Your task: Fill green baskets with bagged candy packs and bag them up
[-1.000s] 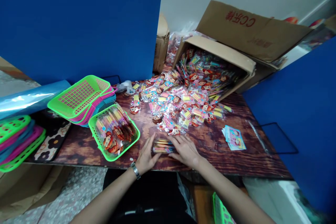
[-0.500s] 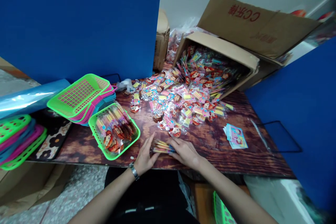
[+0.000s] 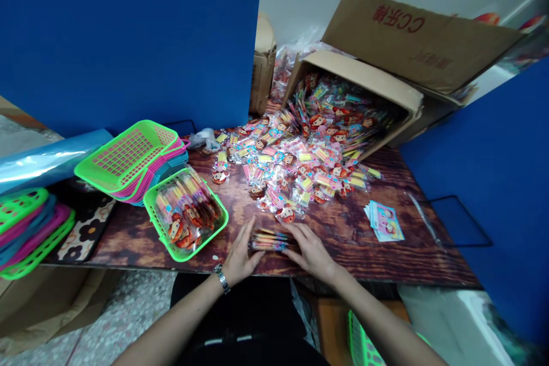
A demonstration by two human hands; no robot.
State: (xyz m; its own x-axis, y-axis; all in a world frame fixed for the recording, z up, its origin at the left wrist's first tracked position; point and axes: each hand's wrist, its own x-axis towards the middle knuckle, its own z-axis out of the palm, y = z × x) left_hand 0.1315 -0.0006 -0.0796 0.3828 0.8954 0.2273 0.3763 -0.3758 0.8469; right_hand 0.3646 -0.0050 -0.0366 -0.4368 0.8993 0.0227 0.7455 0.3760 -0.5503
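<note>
A small bundle of plastic-wrapped packets [image 3: 270,240] stands on edge on the table, showing thin coloured edges. My left hand [image 3: 241,254] clasps its left end, thumb at the near side and fingers at the far side; a metal watch is on that wrist. From the other end my right hand [image 3: 309,253] grips it the same way. Just beyond the fingers spreads a loose heap of similar packets [image 3: 283,160], printed with cartoon heads. To the left, a green basket [image 3: 165,249] holds several packets laid overlapping in a row.
An open cardboard box [image 3: 364,74] lies tipped, packets spilling from it. Nested baskets [image 3: 128,154] stand at left, near another basket stack [image 3: 32,234] and a blue film roll [image 3: 51,157]. Cards [image 3: 386,222] lie at right. Blue panels [image 3: 128,40] rise beyond the table [image 3: 343,246].
My right hand has shifted slightly right and opened its grip a little, so more of the bundle shows between the hands. The basket and heap stay put.
</note>
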